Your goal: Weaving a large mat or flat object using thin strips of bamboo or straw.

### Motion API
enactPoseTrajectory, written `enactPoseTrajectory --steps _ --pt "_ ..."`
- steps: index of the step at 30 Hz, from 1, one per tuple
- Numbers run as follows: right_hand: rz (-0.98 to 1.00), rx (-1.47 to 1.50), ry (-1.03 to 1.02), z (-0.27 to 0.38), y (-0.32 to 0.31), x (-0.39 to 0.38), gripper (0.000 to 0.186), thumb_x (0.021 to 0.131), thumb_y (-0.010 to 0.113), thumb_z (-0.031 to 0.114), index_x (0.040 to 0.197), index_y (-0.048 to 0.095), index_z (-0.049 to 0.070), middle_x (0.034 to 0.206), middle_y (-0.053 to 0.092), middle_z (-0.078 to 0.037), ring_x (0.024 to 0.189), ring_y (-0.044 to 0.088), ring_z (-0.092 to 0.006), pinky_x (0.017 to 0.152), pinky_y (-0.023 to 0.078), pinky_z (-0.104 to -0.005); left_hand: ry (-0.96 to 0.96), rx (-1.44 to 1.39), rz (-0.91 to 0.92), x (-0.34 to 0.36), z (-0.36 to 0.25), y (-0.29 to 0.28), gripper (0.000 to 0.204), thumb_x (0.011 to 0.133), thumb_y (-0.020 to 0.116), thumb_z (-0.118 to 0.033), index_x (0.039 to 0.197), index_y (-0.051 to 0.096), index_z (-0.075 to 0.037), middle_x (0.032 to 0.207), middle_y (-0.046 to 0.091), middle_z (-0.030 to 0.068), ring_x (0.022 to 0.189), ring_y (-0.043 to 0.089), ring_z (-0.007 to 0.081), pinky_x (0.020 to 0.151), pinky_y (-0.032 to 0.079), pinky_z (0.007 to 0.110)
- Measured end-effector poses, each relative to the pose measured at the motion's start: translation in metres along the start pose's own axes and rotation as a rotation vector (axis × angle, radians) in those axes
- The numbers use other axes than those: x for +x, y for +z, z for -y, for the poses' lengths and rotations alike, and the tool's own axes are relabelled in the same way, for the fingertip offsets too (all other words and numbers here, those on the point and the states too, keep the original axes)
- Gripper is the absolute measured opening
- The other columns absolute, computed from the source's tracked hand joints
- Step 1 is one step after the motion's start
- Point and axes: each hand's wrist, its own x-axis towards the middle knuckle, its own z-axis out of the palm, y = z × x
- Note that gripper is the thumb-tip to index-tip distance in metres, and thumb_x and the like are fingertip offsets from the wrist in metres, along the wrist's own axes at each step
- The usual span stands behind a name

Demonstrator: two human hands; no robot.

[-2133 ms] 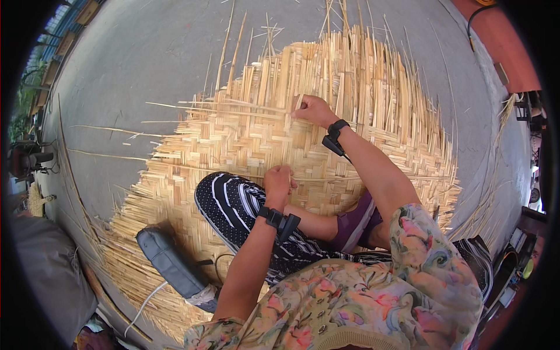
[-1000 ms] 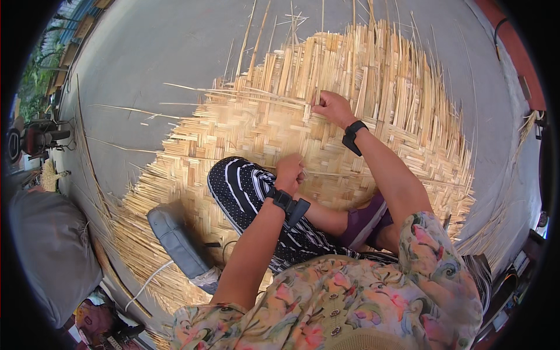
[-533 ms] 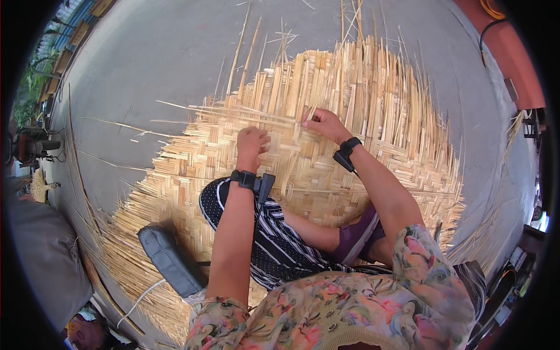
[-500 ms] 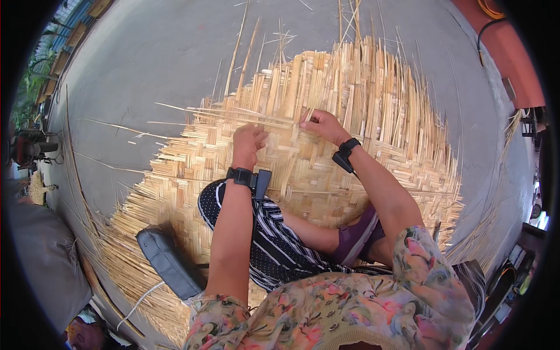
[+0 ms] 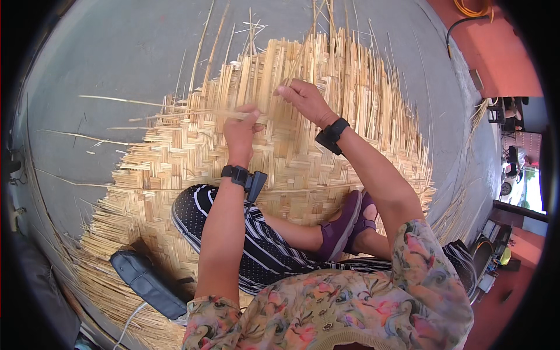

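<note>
A large woven mat of pale, flat bamboo strips [image 5: 153, 166] lies beneath me, its far edge bristling with loose strip ends. My left hand [image 5: 239, 135] is over the weave left of centre, fingers curled in at a thin strip [image 5: 192, 112] that runs out past the mat's left edge. Farther away and to its right, my right hand [image 5: 309, 104] pinches a raised strip between thumb and forefinger; that strip is smeared by motion. Both wrists wear a black band with a small device.
My folded legs and purple sandals [image 5: 338, 230] rest on the mat. A black padded pouch [image 5: 149, 283] with a white cable lies at my left. Long loose strips [image 5: 201, 52] stick out over the grey floor [image 5: 116, 64]. An orange-red wall [image 5: 496, 52] stands at far right.
My right hand has moved away from me and left, with the strip lifted. My left hand has shifted slightly farther out, onto the crossing strip. The whole view has turned to the right.
</note>
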Motion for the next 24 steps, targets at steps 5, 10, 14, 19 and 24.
enactPoseTrajectory --steps 5,10,14,19,24 --pt "-0.252 -0.055 0.013 0.027 -0.038 0.039 0.042 0.095 0.060 0.045 0.095 0.071 0.004 0.076 0.060 -0.006 0.070 0.056 -0.0152 0.068 0.047 -0.0306 -0.022 0.037 -0.118 0.004 0.006 -0.004 0.024 0.086 0.072 -0.008 0.108 0.068 0.000 0.090 0.066 0.0064 0.072 0.061 0.0130 0.054 0.055 0.027" --pt "-0.442 0.276 0.070 0.013 -0.034 0.027 0.047 0.091 0.067 0.041 0.121 0.057 0.005 0.091 0.064 -0.008 0.075 0.060 -0.0200 0.073 0.050 -0.0323 -0.077 0.019 -0.157 0.005 0.008 -0.006 0.022 0.084 0.073 -0.008 0.104 0.069 -0.001 0.089 0.066 0.0064 0.071 0.061 0.0136 0.051 0.054 0.026" --pt "-0.263 -0.317 0.491 -0.025 0.023 -0.017 0.045 0.080 0.076 0.029 0.107 0.049 0.005 0.092 0.063 -0.014 0.083 0.064 -0.0301 0.074 0.051 -0.0387 -0.053 0.041 -0.144 0.002 0.012 -0.005 0.019 0.083 0.073 -0.006 0.101 0.069 -0.001 0.088 0.067 0.0068 0.068 0.062 0.0140 0.050 0.053 0.026" --pt "-0.247 -0.111 0.379 -0.049 0.038 -0.039 0.034 0.080 0.069 0.014 0.104 0.047 0.004 0.093 0.062 -0.016 0.087 0.063 -0.0329 0.076 0.050 -0.0428 -0.015 0.258 -0.145 0.004 0.021 -0.008 0.012 0.085 0.070 -0.005 0.097 0.071 -0.008 0.086 0.066 0.0018 0.070 0.061 0.0110 0.052 0.051 0.024" --pt "-0.147 -0.089 0.091 -0.017 0.056 -0.030 0.032 0.080 0.061 0.001 0.109 0.049 0.003 0.106 0.059 -0.016 0.097 0.061 -0.0307 0.084 0.049 -0.0427 0.028 0.369 -0.160 -0.008 0.023 -0.007 0.016 0.085 0.067 -0.001 0.100 0.071 0.002 0.084 0.069 0.0085 0.069 0.065 0.0159 0.062 0.055 0.029"
